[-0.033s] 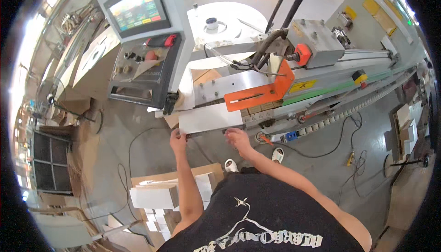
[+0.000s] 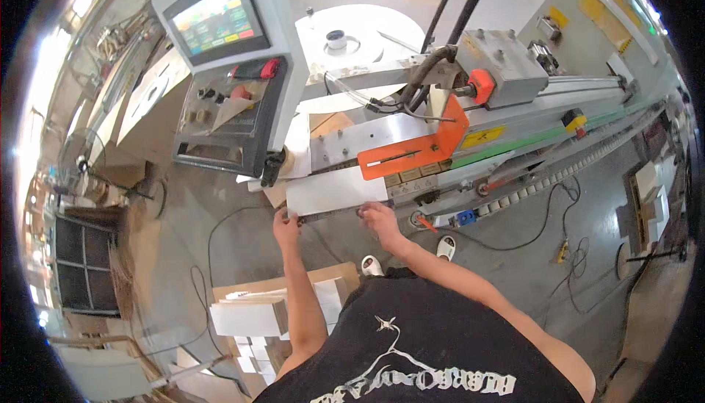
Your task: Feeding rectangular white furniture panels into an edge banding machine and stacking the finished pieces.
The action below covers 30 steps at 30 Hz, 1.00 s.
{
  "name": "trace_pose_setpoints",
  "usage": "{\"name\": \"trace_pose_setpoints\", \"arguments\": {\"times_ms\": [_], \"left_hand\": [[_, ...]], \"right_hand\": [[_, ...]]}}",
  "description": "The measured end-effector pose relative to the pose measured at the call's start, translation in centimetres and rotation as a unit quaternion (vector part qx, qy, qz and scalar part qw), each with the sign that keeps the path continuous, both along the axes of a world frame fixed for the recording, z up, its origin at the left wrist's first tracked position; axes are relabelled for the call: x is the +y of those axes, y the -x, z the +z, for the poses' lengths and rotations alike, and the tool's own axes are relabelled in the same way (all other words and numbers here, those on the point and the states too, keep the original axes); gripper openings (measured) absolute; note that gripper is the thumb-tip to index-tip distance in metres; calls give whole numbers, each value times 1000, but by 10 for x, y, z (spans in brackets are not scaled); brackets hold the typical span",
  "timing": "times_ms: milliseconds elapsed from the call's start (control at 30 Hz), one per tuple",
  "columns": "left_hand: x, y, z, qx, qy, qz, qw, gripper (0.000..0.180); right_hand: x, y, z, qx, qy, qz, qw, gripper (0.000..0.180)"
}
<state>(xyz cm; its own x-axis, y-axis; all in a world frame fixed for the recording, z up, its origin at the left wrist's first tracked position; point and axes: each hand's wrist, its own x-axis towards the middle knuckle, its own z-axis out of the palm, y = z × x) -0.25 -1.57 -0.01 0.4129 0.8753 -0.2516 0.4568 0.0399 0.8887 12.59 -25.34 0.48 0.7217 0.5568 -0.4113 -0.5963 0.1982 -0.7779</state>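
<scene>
A white rectangular panel (image 2: 334, 191) lies in front of the machine, its far edge against the machine's metal bed and its right end next to an orange guard plate (image 2: 404, 159). At the panel's near left corner, my left hand (image 2: 287, 227) is closed, thumb and fingers pinching the edge. My right hand (image 2: 379, 222) is at the near right corner with its fingers curled against the edge. A dark strip (image 2: 330, 215) runs along the panel's near side between my hands. The undersides of my fingers are hidden.
A control console (image 2: 228, 72) with a screen and knobs rises at the left. A round white disc (image 2: 389, 24) lies behind the bed. White panels (image 2: 250, 316) are stacked by my left arm. Black cables (image 2: 543, 219) trail over the floor at right.
</scene>
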Motion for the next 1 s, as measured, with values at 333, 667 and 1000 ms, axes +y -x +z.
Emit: {"name": "trace_pose_setpoints", "arguments": {"times_ms": [333, 667, 1000], "left_hand": [[-25, -25, 27, -84, 231, -5, 969, 41], [-107, -97, 18, -161, 336, -97, 923, 50], [-154, -120, 48, -195, 373, -187, 888, 47]], "right_hand": [[-3, -44, -7, 72, -49, -161, 983, 37], [-80, -104, 7, 64, -13, -348, 935, 30], [-138, -125, -2, 30, 2, -327, 945, 33]]}}
